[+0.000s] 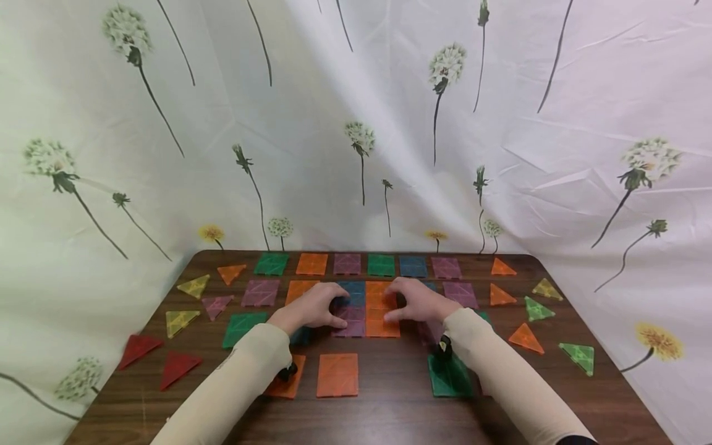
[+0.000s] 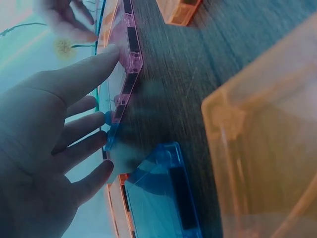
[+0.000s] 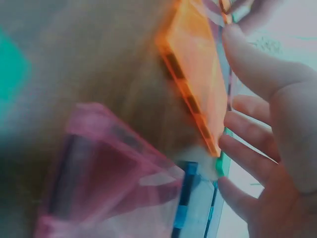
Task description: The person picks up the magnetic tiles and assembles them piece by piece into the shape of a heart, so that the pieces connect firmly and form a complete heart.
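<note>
Four translucent square tiles lie edge to edge mid-table: a blue tile (image 1: pixel 356 289) behind a purple tile (image 1: pixel 353 322), and to their right two orange tiles (image 1: pixel 381 326). My left hand (image 1: pixel 311 305) is at the left side of this block, its thumb tip over the purple tile and fingers by the blue one. Across from it, my right hand (image 1: pixel 421 302) has its thumb and fingertips at the orange tiles' right edge. Both wrist views show the fingers spread and gently bent. In the right wrist view, an orange tile (image 3: pixel 195 69) lies beside the thumb.
More square tiles surround the block, including a green tile (image 1: pixel 381 265) in the back row and an orange tile (image 1: pixel 337 375) in front. Red triangles (image 1: pixel 180 369) and yellow ones lie at left, orange and green triangles (image 1: pixel 578 357) at right. A dandelion-print cloth (image 1: pixel 334 185) hangs behind the table.
</note>
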`<action>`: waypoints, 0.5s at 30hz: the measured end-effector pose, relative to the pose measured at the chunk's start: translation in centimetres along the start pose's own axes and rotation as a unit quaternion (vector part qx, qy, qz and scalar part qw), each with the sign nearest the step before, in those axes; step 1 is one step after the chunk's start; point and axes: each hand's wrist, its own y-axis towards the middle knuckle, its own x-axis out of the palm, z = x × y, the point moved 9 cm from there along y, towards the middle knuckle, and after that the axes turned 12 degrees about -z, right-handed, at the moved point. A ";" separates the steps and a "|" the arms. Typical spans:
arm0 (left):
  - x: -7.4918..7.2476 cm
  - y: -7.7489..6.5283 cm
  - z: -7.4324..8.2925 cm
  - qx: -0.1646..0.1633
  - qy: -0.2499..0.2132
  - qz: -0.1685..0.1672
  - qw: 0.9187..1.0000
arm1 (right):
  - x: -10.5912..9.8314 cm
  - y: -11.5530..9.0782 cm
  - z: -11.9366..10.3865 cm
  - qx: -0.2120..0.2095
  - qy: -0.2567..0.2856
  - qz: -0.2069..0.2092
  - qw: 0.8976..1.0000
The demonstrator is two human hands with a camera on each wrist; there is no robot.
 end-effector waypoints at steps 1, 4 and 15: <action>0.0 0.0 -0.1 -0.002 -0.001 0.001 1.000 | -0.4 0.2 0.3 0.005 0.002 0.011 1.000; 0.1 0.0 -0.4 -0.009 -0.007 0.001 1.000 | -1.8 0.8 1.3 0.027 -0.004 0.044 0.999; 0.6 -0.4 -0.9 -0.015 -0.028 0.004 0.999 | -4.4 3.4 3.0 0.063 -0.051 0.084 0.993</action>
